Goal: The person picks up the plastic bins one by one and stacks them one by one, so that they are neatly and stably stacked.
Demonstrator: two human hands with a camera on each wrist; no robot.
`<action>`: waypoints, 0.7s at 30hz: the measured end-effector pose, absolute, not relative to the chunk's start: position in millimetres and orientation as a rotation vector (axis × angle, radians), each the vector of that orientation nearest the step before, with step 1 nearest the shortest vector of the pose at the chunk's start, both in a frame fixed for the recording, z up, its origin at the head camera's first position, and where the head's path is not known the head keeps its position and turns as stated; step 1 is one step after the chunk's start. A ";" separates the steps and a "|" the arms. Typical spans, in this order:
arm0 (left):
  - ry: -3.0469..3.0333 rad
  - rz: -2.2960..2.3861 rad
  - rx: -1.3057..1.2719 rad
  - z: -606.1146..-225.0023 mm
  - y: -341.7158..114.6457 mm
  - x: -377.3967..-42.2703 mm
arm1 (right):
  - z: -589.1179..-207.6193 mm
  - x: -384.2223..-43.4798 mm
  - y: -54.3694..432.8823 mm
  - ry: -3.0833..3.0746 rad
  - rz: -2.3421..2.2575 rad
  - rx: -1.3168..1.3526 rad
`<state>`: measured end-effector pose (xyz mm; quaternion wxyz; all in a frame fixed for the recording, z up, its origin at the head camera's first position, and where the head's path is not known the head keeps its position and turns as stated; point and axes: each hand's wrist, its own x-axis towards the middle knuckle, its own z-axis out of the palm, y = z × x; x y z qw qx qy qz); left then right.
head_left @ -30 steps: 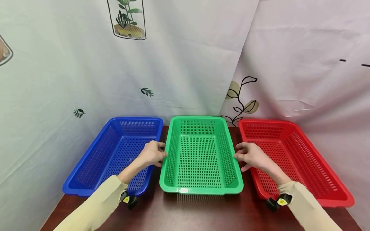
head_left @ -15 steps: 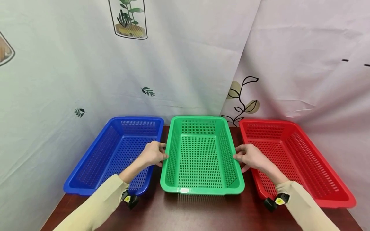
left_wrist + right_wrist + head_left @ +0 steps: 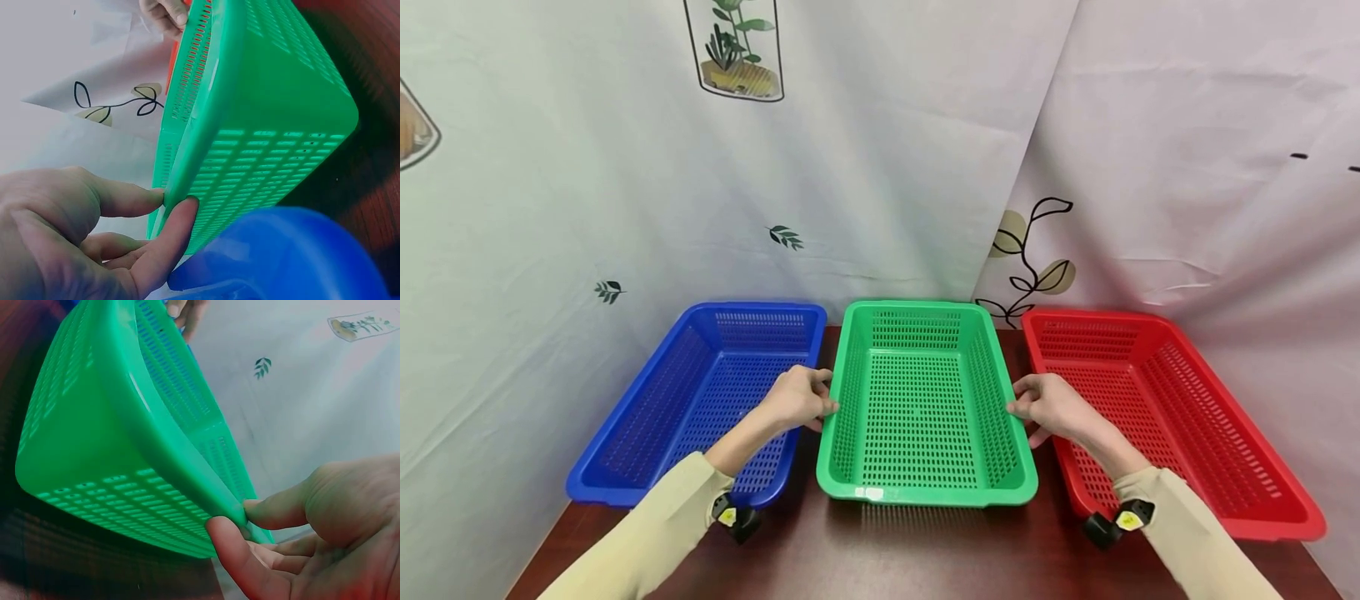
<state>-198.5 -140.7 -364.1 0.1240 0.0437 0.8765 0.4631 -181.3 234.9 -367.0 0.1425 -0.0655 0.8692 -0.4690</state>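
A green perforated plastic basket (image 3: 917, 417) stands in the middle of the table with nothing inside. My left hand (image 3: 799, 398) pinches its left rim; in the left wrist view the thumb lies on the inner side and a finger (image 3: 178, 234) is under the rim's outer edge. On the opposite side my right hand (image 3: 1051, 407) pinches the right rim, thumb inside and a finger (image 3: 234, 550) outside, as the right wrist view shows. Both hands grip about midway along the basket's long sides.
To the left sits a blue basket (image 3: 576, 479), partly under my left forearm. A red basket (image 3: 1285, 517) lies to the right, under my right forearm. Behind all three hangs a pale printed cloth (image 3: 887, 167). The dark reddish table (image 3: 880, 558) shows in front.
My right hand's fingers have closed in slightly on the green basket's right rim. The view has shifted very slightly; the baskets otherwise look the same.
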 end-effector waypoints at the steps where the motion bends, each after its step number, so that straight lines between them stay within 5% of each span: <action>1: 2.541 1.366 0.120 -363.8 -141.0 -198.5 | -366.7 -181.4 235.3 2.505 -1.359 -0.186; 21: 2.291 1.566 0.141 -356.2 -150.3 -197.8 | -362.9 -178.9 244.4 2.376 -1.530 -0.094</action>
